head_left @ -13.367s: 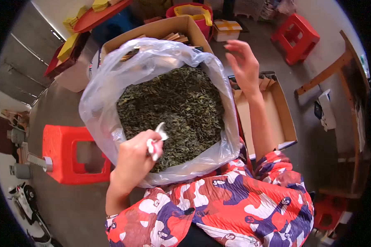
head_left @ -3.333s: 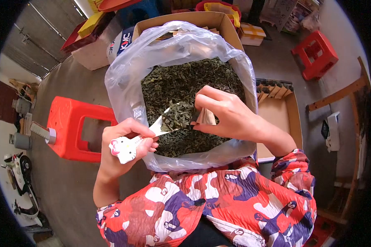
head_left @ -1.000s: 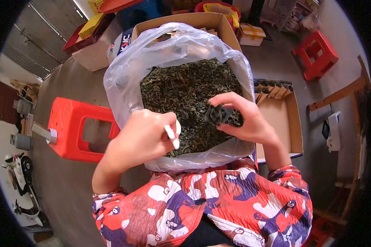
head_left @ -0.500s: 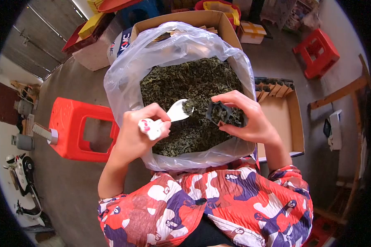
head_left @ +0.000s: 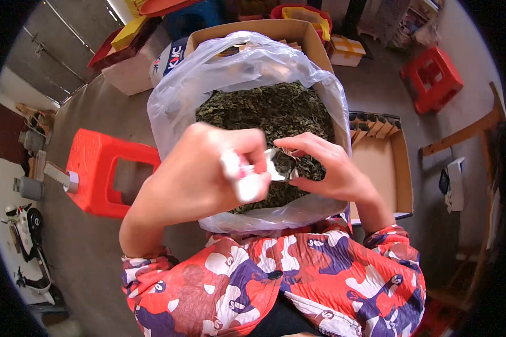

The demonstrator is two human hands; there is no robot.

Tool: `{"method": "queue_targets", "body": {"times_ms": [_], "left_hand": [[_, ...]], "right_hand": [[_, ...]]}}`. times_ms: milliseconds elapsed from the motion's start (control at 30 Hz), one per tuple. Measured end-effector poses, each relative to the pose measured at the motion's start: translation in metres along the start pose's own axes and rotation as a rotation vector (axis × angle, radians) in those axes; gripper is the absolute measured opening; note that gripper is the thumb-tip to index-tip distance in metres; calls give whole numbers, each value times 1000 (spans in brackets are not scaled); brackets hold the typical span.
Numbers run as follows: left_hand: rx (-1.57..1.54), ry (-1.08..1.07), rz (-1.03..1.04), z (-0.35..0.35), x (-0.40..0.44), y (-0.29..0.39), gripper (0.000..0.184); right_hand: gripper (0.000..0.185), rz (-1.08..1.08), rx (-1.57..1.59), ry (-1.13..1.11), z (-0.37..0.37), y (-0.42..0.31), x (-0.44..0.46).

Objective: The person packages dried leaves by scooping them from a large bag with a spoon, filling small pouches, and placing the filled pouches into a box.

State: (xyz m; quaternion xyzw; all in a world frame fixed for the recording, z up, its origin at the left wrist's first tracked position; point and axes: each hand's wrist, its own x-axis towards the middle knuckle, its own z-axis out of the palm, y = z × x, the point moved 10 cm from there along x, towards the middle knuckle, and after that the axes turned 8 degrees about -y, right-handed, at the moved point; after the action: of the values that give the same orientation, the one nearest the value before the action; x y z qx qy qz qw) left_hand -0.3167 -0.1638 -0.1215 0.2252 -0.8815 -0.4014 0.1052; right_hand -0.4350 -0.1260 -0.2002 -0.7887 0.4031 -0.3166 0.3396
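Note:
My left hand [head_left: 208,168] is closed on the handle of a white scoop [head_left: 275,167], blurred by motion, over the left part of the bag. The scoop's tip is at the mouth of a small dark pouch [head_left: 285,163]. Thumb and fingers of my right hand [head_left: 334,171] grip that pouch at its sides. Beneath both hands, dried dark green leaves [head_left: 264,109] fill a clear plastic bag [head_left: 171,104], which is set in a cardboard box [head_left: 320,51]. What lies inside the pouch is hard to make out.
An open carton [head_left: 379,168] with brown pouches [head_left: 376,128] along its far end stands to the right. A red stool [head_left: 87,174] with a roll of tape on it is at the left. Another red stool [head_left: 432,81] and a wooden frame [head_left: 461,132] are farther right.
My left hand has moved up and right, bringing the scoop from above the leaves to the pouch. My right hand still holds the pouch, slightly lower and further left.

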Motion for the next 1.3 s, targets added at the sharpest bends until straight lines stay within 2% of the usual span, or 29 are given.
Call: {"method": "queue_targets", "body": {"times_ms": [67,100,233,333,367,467,500,600,800,933,1067,1133,1167,1200,1300], "left_hand": [[42,-28,176,8,19,13,11],[119,-83,180,13,26,14,11],[105,-13,165,-3,21,23,10],[-4,49,15,-14,3,13,11],[-52,26,-106,-13,-3,6,16],[-49,3,-70,-8,-9,7,16],[26,-6,20,-8,-10,15,16],[86,34,14,-15,-12,22,14],[-264,231,-130,-17,-19,-11,10],[-458,425,-62,-26,-34,-21,10],[-379,681,-26,-42,-49,-36,10],[64,302,-54,-28,-29,-41,10],[142,154,-146,-10,-23,-50,11],[193,138,-247,-2,-21,-57,12],[175,260,-196,-3,-25,-52,12]], "right_hand": [[67,-16,3,3,1,-3,1],[67,-23,-4,8,1,-1,-1],[67,-8,-4,37,-3,3,-3],[65,10,23,46,-4,4,-4],[64,8,7,46,-3,4,-4],[65,-13,16,32,0,-2,-1],[65,-13,16,29,0,-3,0],[66,-21,8,29,0,-3,2],[68,14,50,64,-9,-2,-5],[70,-11,33,75,-11,-2,-10],[70,-4,-28,120,-21,-10,-14],[71,0,-18,146,-23,-11,-18],[72,7,-6,154,-23,-9,-20],[73,1,-19,178,-28,-12,-24],[70,-36,-100,282,-51,-31,-40]]}}
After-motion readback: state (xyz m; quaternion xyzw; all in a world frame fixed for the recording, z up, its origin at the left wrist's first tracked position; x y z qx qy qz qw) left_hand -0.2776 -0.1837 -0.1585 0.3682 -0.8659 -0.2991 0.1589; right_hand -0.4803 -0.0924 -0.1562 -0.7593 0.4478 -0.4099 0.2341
